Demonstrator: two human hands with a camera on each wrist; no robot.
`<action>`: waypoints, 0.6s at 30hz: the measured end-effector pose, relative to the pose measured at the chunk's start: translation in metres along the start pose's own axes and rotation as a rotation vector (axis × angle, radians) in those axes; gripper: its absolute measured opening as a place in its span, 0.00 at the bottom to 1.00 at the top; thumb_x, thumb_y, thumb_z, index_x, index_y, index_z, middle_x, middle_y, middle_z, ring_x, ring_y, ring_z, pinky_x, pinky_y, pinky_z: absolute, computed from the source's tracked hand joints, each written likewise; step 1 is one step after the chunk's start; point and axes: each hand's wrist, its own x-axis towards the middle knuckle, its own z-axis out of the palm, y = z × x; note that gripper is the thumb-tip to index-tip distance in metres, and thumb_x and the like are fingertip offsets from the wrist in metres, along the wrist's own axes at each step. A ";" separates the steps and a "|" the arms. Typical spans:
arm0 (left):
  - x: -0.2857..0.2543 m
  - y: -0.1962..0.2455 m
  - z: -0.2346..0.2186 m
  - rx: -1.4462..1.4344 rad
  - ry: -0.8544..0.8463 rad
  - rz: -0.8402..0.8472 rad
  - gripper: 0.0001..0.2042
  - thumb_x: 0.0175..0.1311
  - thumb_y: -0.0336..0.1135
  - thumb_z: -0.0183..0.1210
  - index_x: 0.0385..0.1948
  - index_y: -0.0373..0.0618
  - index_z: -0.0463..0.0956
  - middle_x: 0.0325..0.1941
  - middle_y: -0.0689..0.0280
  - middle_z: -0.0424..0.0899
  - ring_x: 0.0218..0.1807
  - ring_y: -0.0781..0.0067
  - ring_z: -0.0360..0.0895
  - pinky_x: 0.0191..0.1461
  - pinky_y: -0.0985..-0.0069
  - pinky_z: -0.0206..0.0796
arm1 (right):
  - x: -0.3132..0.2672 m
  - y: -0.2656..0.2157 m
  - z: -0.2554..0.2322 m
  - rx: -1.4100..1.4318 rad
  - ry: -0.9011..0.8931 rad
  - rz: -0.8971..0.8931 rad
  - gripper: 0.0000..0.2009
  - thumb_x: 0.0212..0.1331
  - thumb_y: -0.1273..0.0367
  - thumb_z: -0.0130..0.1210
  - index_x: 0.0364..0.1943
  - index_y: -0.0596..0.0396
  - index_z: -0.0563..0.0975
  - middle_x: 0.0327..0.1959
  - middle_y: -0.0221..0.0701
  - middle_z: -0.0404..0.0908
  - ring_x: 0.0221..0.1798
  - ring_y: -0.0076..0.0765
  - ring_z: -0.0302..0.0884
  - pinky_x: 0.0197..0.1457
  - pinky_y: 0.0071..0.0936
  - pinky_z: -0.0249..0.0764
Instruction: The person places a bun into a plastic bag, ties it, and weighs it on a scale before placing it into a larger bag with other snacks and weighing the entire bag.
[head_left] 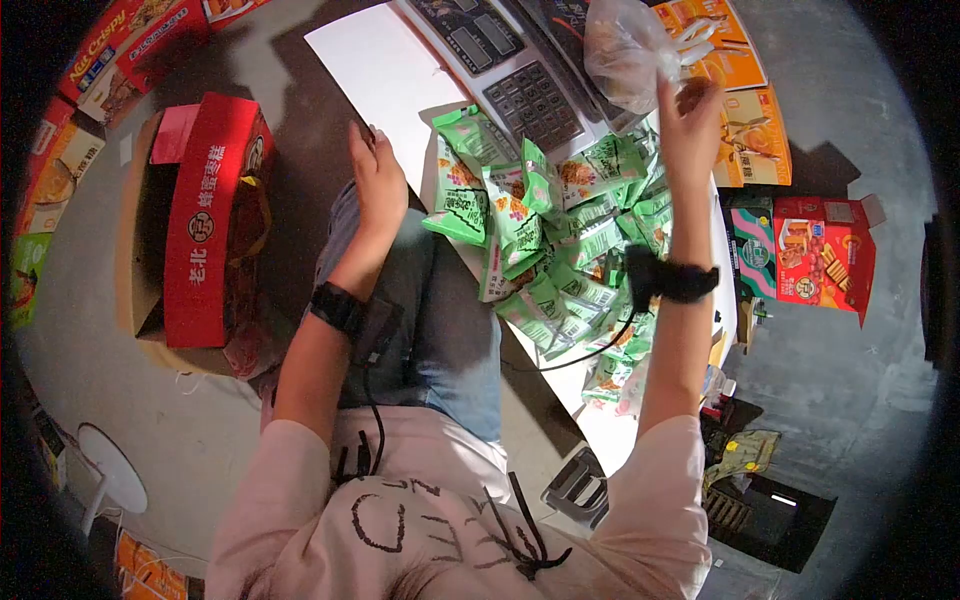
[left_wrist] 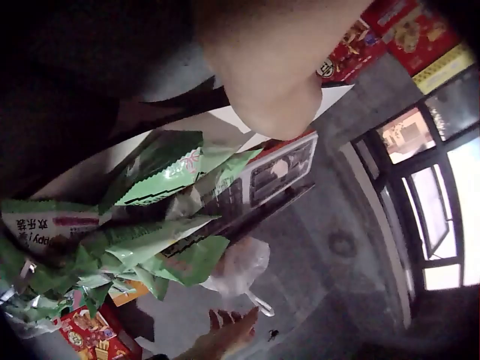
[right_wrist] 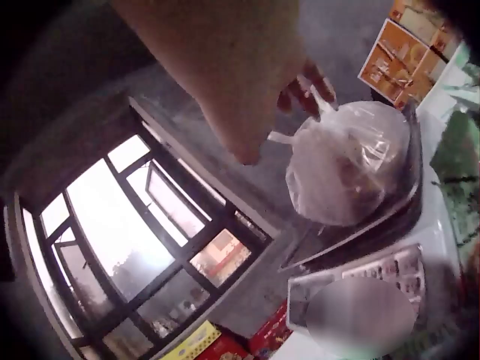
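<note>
A knotted translucent plastic bag [head_left: 625, 60] sits on the dark tray of a digital scale [head_left: 535, 105]. My right hand [head_left: 692, 135] hovers beside the bag's knotted ends, fingers loosely bent. In the right wrist view, the fingertips of that hand [right_wrist: 307, 90] overlap the bag's white tied ends, with the bag [right_wrist: 349, 161] resting below. My left hand [head_left: 380, 190] holds nothing and is at the near edge of the white table [head_left: 350, 60], fingers extended. Several green snack packets [head_left: 575, 250] lie heaped on the table between my hands and in front of the scale.
To my left stands an open cardboard carton with a red flap [head_left: 205, 220]. Orange boxes [head_left: 755, 130] and a red snack box [head_left: 820, 250] lie beyond the table on the right. More colourful boxes [head_left: 130, 60] are at upper left. Black cables run from both wrists.
</note>
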 end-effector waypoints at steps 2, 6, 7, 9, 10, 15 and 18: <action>-0.001 -0.001 0.001 0.000 -0.007 0.007 0.24 0.64 0.37 0.39 0.56 0.26 0.50 0.59 0.40 0.58 0.61 0.48 0.57 0.63 0.68 0.48 | 0.035 0.042 0.018 -0.168 0.110 -0.130 0.32 0.43 0.51 0.60 0.41 0.68 0.65 0.32 0.45 0.75 0.35 0.51 0.74 0.37 0.36 0.69; -0.005 0.009 0.002 0.009 -0.022 0.019 0.20 0.64 0.35 0.39 0.53 0.30 0.57 0.51 0.43 0.68 0.54 0.50 0.66 0.56 0.67 0.55 | 0.081 0.097 0.054 -0.161 -0.106 0.109 0.39 0.38 0.45 0.59 0.40 0.74 0.68 0.35 0.51 0.76 0.40 0.55 0.74 0.44 0.36 0.69; -0.005 0.012 0.003 0.015 0.002 0.029 0.19 0.63 0.35 0.39 0.52 0.31 0.59 0.48 0.45 0.70 0.52 0.51 0.68 0.54 0.67 0.57 | 0.084 0.091 0.057 -0.090 -0.205 0.212 0.38 0.39 0.44 0.57 0.39 0.73 0.70 0.36 0.52 0.76 0.42 0.54 0.74 0.45 0.35 0.69; -0.004 0.013 0.002 0.026 0.006 0.010 0.18 0.63 0.34 0.40 0.51 0.32 0.60 0.48 0.45 0.70 0.51 0.52 0.68 0.54 0.68 0.57 | 0.087 0.089 0.061 -0.014 -0.303 0.321 0.38 0.39 0.43 0.56 0.39 0.71 0.72 0.37 0.52 0.76 0.43 0.53 0.75 0.47 0.34 0.69; -0.005 0.013 0.001 0.036 0.009 -0.010 0.18 0.63 0.34 0.40 0.51 0.32 0.61 0.47 0.45 0.70 0.51 0.52 0.68 0.54 0.68 0.57 | 0.087 0.092 0.063 -0.038 -0.268 0.270 0.32 0.43 0.46 0.55 0.35 0.68 0.73 0.31 0.45 0.76 0.35 0.43 0.75 0.39 0.32 0.70; -0.003 0.008 0.000 0.063 0.021 0.037 0.18 0.63 0.34 0.40 0.50 0.31 0.61 0.47 0.46 0.71 0.49 0.53 0.69 0.53 0.68 0.57 | 0.068 0.057 0.021 0.606 0.036 0.462 0.07 0.55 0.66 0.50 0.29 0.56 0.71 0.17 0.25 0.69 0.19 0.23 0.68 0.22 0.19 0.67; -0.004 0.015 -0.003 0.039 -0.025 0.044 0.18 0.63 0.35 0.40 0.49 0.30 0.62 0.47 0.46 0.71 0.49 0.53 0.68 0.53 0.68 0.57 | 0.058 0.086 -0.038 0.958 0.113 0.440 0.10 0.59 0.61 0.44 0.30 0.50 0.70 0.16 0.21 0.67 0.17 0.22 0.63 0.16 0.19 0.55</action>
